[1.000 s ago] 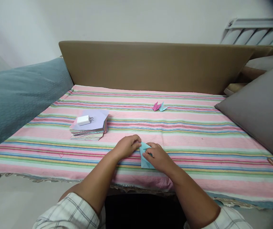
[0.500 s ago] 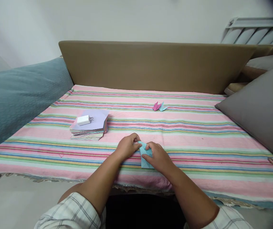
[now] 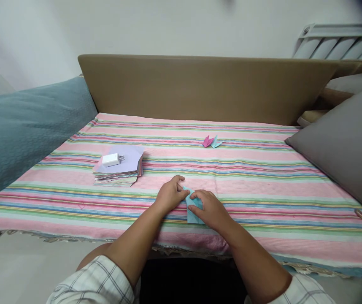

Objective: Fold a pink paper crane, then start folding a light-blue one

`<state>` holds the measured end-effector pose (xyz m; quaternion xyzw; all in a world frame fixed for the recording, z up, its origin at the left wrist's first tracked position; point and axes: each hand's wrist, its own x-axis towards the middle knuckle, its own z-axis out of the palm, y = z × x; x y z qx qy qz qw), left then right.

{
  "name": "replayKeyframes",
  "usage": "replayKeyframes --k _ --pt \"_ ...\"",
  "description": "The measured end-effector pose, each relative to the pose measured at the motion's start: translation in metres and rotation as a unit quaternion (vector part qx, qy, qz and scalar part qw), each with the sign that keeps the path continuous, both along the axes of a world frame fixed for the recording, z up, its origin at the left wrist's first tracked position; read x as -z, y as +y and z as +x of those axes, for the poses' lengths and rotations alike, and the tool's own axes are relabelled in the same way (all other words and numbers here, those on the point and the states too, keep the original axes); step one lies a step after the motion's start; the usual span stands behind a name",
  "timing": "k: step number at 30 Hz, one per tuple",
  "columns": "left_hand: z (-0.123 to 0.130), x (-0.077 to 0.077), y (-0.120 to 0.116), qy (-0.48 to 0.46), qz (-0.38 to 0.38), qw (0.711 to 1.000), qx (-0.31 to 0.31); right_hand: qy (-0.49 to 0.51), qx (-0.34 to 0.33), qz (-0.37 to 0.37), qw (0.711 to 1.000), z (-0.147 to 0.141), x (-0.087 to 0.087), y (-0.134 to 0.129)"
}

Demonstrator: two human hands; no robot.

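A light blue folded paper (image 3: pixel 194 217) lies on the striped cloth in front of me. My left hand (image 3: pixel 172 194) is at its upper left corner, thumb on the paper and index finger stretched out above it. My right hand (image 3: pixel 209 207) rests over the paper's right side, thumb and index finger curved apart on its surface. The paper's right part is hidden under that hand. Further back, a magenta folded paper piece (image 3: pixel 207 142) sits beside a light blue folded piece (image 3: pixel 216 142).
A stack of coloured paper (image 3: pixel 130 158) with a white plug adapter (image 3: pixel 111 160) on top stands at the left. A grey cushion (image 3: pixel 345 147) is at the right, near a small brown loop (image 3: pixel 361 215). The brown backrest (image 3: pixel 200 88) runs behind the striped cloth (image 3: pixel 247 185).
My left index finger has lifted and stretched away from the paper's corner. My right fingers have shifted slightly left. The paper has stayed in about the same place.
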<state>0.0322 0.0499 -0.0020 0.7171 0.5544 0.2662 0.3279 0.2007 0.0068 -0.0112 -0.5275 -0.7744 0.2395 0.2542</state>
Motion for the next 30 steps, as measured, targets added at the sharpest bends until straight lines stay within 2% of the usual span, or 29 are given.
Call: replayKeyframes --k 11,18,30 --pt "-0.0018 0.005 0.0011 -0.051 -0.019 0.999 -0.005 -0.007 0.0 0.002 1.0 0.0004 0.0014 0.0006" --pt "-0.0063 0.0044 0.0055 -0.075 -0.038 0.996 0.018 -0.011 -0.004 0.004 1.0 0.0007 0.001 0.0006" --pt "0.0004 0.0044 0.0025 -0.077 -0.036 0.996 -0.036 -0.009 -0.009 0.007 1.0 0.0012 0.0035 0.0007"
